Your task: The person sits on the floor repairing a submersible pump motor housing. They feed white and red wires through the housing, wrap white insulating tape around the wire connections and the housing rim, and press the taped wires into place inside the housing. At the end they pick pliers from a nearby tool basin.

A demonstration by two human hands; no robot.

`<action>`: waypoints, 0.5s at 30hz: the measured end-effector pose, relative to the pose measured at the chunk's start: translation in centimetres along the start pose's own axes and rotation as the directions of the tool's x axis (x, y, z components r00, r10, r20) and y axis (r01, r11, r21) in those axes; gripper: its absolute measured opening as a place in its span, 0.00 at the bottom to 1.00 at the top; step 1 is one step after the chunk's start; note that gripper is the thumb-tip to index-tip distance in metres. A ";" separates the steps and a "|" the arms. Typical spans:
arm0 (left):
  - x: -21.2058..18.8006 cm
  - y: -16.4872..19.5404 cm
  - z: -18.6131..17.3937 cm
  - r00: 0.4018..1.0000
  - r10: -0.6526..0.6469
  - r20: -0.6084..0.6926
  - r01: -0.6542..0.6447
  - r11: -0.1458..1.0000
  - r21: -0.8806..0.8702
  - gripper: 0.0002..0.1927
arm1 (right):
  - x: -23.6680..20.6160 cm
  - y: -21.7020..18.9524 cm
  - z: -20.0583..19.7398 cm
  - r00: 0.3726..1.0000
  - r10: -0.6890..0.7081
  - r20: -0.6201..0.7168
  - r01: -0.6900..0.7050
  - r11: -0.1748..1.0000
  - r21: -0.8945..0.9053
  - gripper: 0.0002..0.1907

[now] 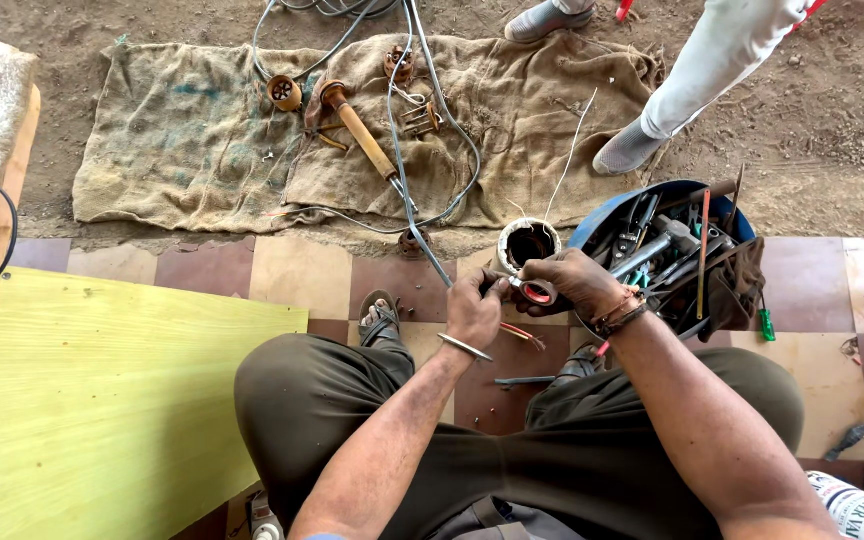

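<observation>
— Head view: what ground?
— Brown and cream floor tiles (292,275); beyond, dirt with burlap sacking (192,140).
— Hands?
— Left hand (472,310) pinches the grey cable (432,255); right hand (567,280) grips a red tape roll (534,292), centre.

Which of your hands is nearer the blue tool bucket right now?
Right. The right hand sits beside the tool bucket, almost at its rim, holding a tape roll. The left hand is farther away, on the far side of the right hand.
</observation>
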State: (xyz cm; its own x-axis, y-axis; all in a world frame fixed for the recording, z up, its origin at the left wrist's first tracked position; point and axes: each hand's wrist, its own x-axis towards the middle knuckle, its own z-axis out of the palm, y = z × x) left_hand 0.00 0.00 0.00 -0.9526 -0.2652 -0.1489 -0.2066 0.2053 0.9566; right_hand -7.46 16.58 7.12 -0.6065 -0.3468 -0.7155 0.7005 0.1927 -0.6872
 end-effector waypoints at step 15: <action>-1.6 1.7 -1.0 0.944 0.328 -0.031 -0.329 0.944 -0.001 0.07 | -0.1 0.2 -0.1 0.999 -0.014 0.039 0.006 0.984 0.180 0.25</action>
State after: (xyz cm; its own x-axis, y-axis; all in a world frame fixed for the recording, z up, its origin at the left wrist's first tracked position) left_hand 1.37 -0.15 2.06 -0.9602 -0.2123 0.1816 0.1183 0.2797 0.9528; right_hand -7.34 16.78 7.04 -0.6009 -0.3847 -0.7006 0.7529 0.0220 -0.6578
